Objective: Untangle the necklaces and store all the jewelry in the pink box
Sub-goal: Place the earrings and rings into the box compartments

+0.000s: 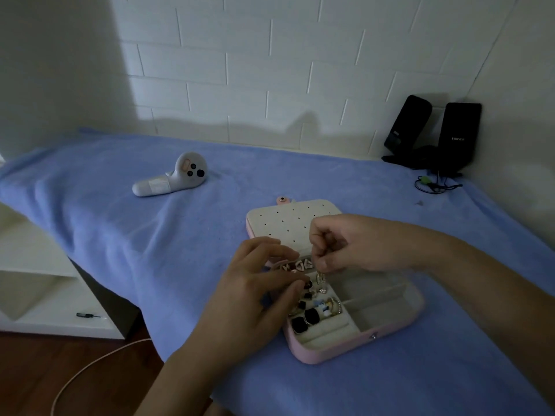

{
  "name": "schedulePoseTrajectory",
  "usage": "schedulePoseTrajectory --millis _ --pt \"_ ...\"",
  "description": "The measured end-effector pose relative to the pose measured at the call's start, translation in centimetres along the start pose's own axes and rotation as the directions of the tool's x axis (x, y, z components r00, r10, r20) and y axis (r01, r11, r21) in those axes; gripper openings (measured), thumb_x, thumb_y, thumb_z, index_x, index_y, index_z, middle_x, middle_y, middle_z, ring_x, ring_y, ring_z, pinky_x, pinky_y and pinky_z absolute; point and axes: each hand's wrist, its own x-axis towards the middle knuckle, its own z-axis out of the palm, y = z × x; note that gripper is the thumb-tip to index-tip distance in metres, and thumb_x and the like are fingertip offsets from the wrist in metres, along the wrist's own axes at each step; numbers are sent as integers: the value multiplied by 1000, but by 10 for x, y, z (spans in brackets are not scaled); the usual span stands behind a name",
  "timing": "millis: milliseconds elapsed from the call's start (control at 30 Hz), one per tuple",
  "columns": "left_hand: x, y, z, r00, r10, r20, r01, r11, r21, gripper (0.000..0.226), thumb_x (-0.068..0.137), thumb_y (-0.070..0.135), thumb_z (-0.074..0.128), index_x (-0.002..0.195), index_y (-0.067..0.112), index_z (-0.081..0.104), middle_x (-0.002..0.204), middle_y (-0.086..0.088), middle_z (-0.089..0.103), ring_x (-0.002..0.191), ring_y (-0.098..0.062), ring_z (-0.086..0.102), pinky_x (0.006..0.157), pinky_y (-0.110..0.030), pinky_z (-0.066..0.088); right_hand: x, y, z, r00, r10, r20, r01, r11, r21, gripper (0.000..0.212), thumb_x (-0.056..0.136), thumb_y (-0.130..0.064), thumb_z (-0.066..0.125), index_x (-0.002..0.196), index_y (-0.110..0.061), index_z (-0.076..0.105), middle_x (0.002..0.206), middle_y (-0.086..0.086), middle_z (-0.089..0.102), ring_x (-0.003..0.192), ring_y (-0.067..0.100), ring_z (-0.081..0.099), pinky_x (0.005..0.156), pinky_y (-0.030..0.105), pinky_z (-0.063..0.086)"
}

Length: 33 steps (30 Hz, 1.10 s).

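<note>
The pink box [357, 348] lies open on the blue cloth, its cream lid [285, 223] with small holes folded back. Black square earrings [304, 319], rings [335, 306] and other small pieces fill its left compartments. My right hand [351, 244] hovers over the box's back edge and pinches a thin necklace whose sparkly pendant [322, 280] dangles into the box. My left hand [255, 292] is over the box's left side, thumb and fingertips pinched on a small piece of the jewelry that I cannot make out.
A white handheld controller [171, 180] lies on the blue cloth [150, 235] at the back left. Two black speakers [435, 136] and a coiled cable [432, 184] stand at the back right by the wall. White shelving [39, 283] and a floor cable [90, 370] are at left.
</note>
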Motion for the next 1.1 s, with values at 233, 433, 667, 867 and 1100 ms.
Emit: schedulePoseTrajectory --millis 233,433,667,867,1100 --pt "0 0 0 1000 -16 -3 16 1000 -14 22 87 33 56 94 23 75 110 15 57 111 -7 48 94 -11 36 6 -17 -13 992 89 89 -88 996 -9 31 85 8 60 71 -12 41 76 6 59 60 8 53 62 26 44" --pt "1 -2 -1 997 8 80 -8 1000 1 27 90 32 51 101 24 75 113 9 60 115 -11 44 97 -10 30 2 -13 -12 990 92 104 -88 995 -42 31 86 6 61 72 -12 40 79 11 53 62 11 49 62 24 43" --pt "-2 4 -3 996 -22 -90 19 999 -30 23 88 30 56 95 20 75 109 11 58 110 -10 50 92 -15 40 -5 -13 -16 995 69 66 -68 998 -7 32 86 6 60 72 -12 38 76 2 60 65 11 50 63 21 44" --pt "-5 1 -3 999 -21 -28 21 1000 8 25 89 31 54 89 20 76 108 11 61 110 -13 49 93 -13 37 -18 -21 6 995 -8 97 7 1000 10 35 85 4 63 71 -13 36 77 -3 62 68 6 54 67 19 45" --pt "-9 4 -7 998 -63 -30 61 995 -78 24 87 29 54 94 21 75 110 13 59 112 -7 48 93 -11 36 -32 -17 25 997 -54 50 55 998 -22 42 84 0 65 66 -19 32 73 -10 65 67 3 55 66 17 44"
